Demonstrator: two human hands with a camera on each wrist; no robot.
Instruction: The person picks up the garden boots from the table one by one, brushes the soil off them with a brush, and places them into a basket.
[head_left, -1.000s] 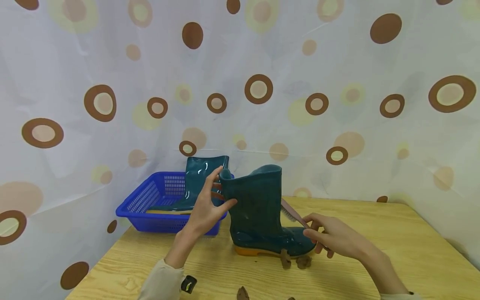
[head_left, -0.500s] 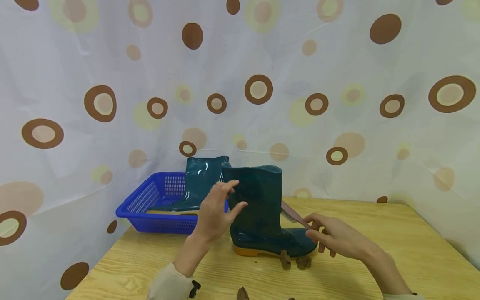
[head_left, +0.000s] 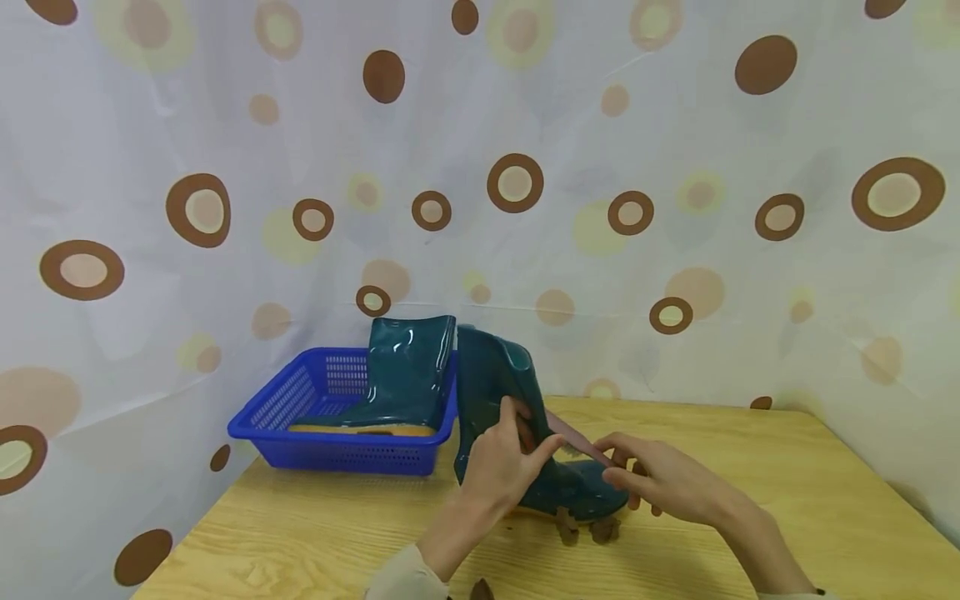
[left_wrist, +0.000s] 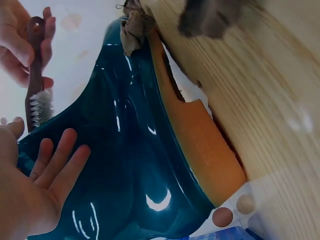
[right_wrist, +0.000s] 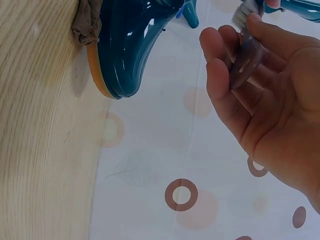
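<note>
A dark green rubber boot [head_left: 487, 375] with an orange sole stands on the wooden table, its shaft leaning and creased. My left hand [head_left: 498, 467] presses the boot's shaft; in the left wrist view its fingers [left_wrist: 60, 155] lie fairly straight on the green side, with the thumb near the front edge. My right hand [head_left: 667, 479] pinches the handle of a mauve brush [head_left: 581, 437] with pale bristles. The brush head is at the front of the shaft; whether the bristles touch it I cannot tell. Brown crumpled lumps [head_left: 567, 527] sit against the boot's toe.
A blue plastic basket [head_left: 345, 457] stands at the left, holding a second green boot [head_left: 408, 367]. Another brown lump [head_left: 482, 590] lies near the table's front edge. A spotted sheet [head_left: 480, 167] hangs behind the table [head_left: 735, 467].
My left hand has let go of the boot's top rim and moved down and right onto the shaft. The boot has turned and leans. My right hand with the brush has barely moved.
</note>
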